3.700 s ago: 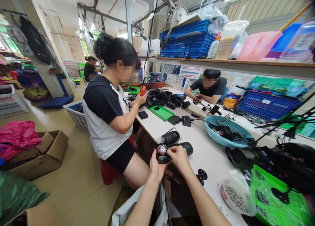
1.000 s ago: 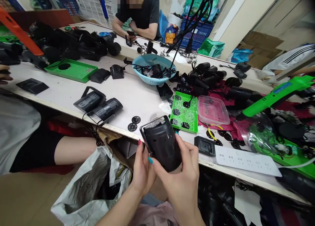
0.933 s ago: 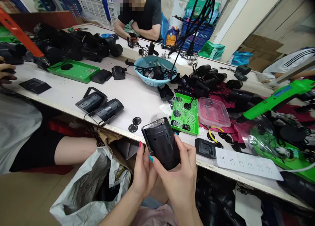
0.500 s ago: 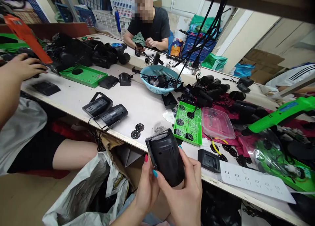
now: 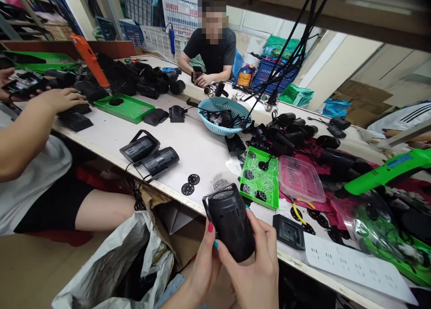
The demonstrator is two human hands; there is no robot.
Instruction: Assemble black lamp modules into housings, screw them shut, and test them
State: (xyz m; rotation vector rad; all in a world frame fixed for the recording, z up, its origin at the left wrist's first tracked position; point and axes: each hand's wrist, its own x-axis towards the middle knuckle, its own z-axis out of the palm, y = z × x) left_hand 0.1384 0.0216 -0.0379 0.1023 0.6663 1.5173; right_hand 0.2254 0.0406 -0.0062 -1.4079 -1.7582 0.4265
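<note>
My left hand [image 5: 204,266] and my right hand [image 5: 257,259] both grip a black cylindrical plastic housing [image 5: 230,224], tilted over the table's front edge. A black bracket runs along its left side. My left fingers press on that side, and my right hand wraps its lower and right sides. The underside is hidden by my palms. Just beyond the housing stand a small clear tub of screws [image 5: 221,182] and two black perforated discs [image 5: 190,184]. Two similar black housings with brackets [image 5: 158,161] lie to the left.
A light-blue basket [image 5: 224,130] holds cables and parts. To the right are a green tray [image 5: 276,197], clear plastic box [image 5: 301,183], green power screwdriver [image 5: 387,170] and white power strip [image 5: 357,266]. A co-worker's arm [image 5: 37,116] reaches in at left; another person sits opposite. Cables hang overhead.
The view has swung slightly left, so the scene sits further right. I still hold the housing nearly the same way. The left co-worker's second hand, holding a black part, has come into view.
</note>
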